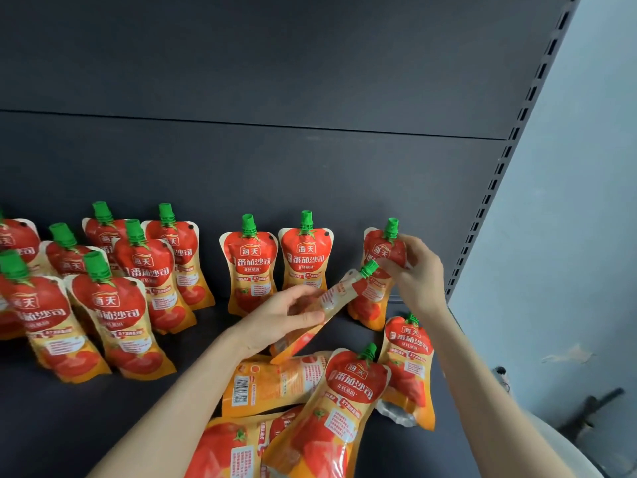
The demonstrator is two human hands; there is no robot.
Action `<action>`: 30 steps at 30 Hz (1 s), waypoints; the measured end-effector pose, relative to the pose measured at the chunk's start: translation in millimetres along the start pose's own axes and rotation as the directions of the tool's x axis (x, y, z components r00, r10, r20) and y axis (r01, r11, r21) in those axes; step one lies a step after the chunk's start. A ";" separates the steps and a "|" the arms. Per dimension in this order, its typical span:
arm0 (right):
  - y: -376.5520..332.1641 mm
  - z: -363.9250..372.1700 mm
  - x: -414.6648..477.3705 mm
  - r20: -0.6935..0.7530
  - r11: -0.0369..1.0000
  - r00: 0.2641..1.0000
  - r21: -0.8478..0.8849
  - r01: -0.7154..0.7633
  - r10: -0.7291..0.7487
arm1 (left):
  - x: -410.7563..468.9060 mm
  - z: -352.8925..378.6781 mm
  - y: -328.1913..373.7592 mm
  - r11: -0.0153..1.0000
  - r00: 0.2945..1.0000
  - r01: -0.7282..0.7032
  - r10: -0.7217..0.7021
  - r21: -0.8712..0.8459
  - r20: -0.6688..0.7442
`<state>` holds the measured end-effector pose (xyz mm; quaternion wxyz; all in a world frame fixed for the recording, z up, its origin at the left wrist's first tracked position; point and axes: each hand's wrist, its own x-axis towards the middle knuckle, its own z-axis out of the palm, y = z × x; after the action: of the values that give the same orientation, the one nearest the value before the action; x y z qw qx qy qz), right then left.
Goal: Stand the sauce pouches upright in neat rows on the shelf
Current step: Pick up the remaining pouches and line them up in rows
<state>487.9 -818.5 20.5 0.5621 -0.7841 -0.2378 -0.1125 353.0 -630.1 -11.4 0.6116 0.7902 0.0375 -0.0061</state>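
Red and orange sauce pouches with green caps fill a dark shelf. My left hand grips a tilted pouch edge-on, its cap pointing up to the right. My right hand pinches the top of an upright pouch at the back right. Two pouches stand beside it along the back wall. Several more stand in rows at the left. In front, loose pouches lie or lean in a heap; one leans over the others.
The shelf's dark back panel rises behind the pouches. A slotted upright post bounds the shelf on the right, with a pale wall beyond it. Bare shelf shows between the left rows and the heap.
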 end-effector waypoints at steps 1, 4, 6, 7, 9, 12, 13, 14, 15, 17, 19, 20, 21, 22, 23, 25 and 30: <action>0.8 2.7 -1.2 0.001 1.000 1.000 0.007 0.002 -0.002 | 0.2 1.5 0.6 1.000 1.000 -0.007 0.007 -0.011 -0.002; 2.3 9.3 -6.0 0.006 1.000 1.000 0.009 0.016 -0.016 | 1.2 5.6 2.1 0.999 1.000 -0.002 0.002 -0.034 -0.005; 3.9 12.6 -10.4 0.005 1.000 1.000 0.011 0.016 -0.016 | 1.2 8.9 4.1 0.999 1.000 0.005 -0.005 -0.052 -0.004; 5.0 14.0 -12.3 0.002 1.000 1.000 0.014 0.006 -0.006 | 1.0 10.2 5.5 0.998 1.000 0.003 -0.003 -0.056 -0.003; 6.7 15.4 -15.1 -0.006 1.000 1.000 0.026 -0.015 0.016 | 0.3 12.0 7.7 0.999 1.000 -0.011 0.010 -0.049 -0.005; 5.8 17.0 -16.9 -0.008 1.000 1.000 0.025 -0.016 0.016 | -1.3 13.0 9.9 0.999 0.999 -0.035 0.035 -0.040 -0.002; 4.9 17.9 -17.6 -0.008 1.000 1.000 0.024 -0.016 0.016 | -1.3 13.2 10.0 0.999 0.999 -0.045 0.045 -0.021 0.004; 4.2 18.8 -18.2 -0.007 0.999 1.000 0.025 -0.020 0.020 | -1.1 13.9 9.8 0.999 0.999 -0.048 0.048 0.007 0.006; 3.7 19.2 -18.6 -0.005 0.999 1.000 0.027 -0.025 0.025 | -1.3 14.1 9.7 0.998 0.999 -0.051 0.051 0.030 0.004; 4.4 18.7 -18.8 0.002 0.999 1.000 0.033 -0.028 0.028 | -2.0 12.7 9.6 0.997 0.998 -0.061 0.062 0.044 -0.020; 6.3 16.1 -17.9 0.011 0.997 0.999 0.062 -0.036 0.035 | -2.9 10.5 10.1 0.996 0.994 -0.087 0.088 0.024 -0.058; 7.1 14.5 -17.0 0.015 0.995 0.999 0.084 -0.046 0.045 | -3.3 8.6 11.1 0.995 0.992 -0.100 0.101 0.012 -0.078; 7.8 13.3 -16.4 0.020 0.993 0.998 0.107 -0.056 0.054 | -4.4 6.4 12.9 0.994 0.990 -0.107 0.107 0.001 -0.092; 8.4 12.6 -16.1 0.028 0.989 0.998 0.132 -0.066 0.062 | -5.0 3.6 14.2 0.994 0.989 -0.109 0.108 -0.008 -0.103; 8.5 12.4 -16.1 0.041 0.985 0.997 0.154 -0.074 0.068 | -5.4 0.3 14.0 0.994 0.988 -0.110 0.108 -0.014 -0.113; 7.7 13.2 -15.3 0.078 0.979 0.994 0.185 -0.091 0.078 | -5.8 -5.2 12.8 0.995 0.986 -0.101 0.097 -0.020 -0.134; 9.1 15.0 -14.7 0.185 0.958 0.972 0.220 -0.183 0.143 | -8.7 -10.8 8.3 0.993 0.970 -0.114 0.103 -0.038 -0.222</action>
<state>478.3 -810.5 1.4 0.6364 -0.7356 -0.2301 0.0296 344.5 -622.2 -0.2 0.6228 0.7713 0.0620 0.1157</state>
